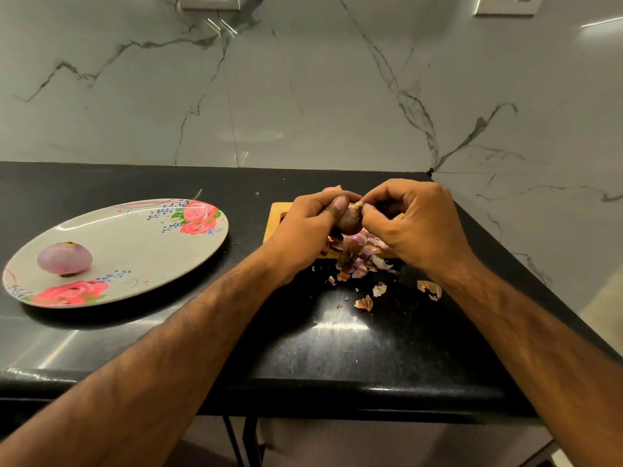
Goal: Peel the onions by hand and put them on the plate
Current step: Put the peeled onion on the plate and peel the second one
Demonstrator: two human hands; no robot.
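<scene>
Two hands meet above the board (277, 215): the left hand (308, 222) has its fingers (322, 198) curled round an onion (350, 221), and the right hand (413, 224) pinches the skin at its top. Peels (360, 259) litter the board and bench (371, 348). One peeled onion (64, 258) sits on the plate (145, 246), well to the left.
</scene>
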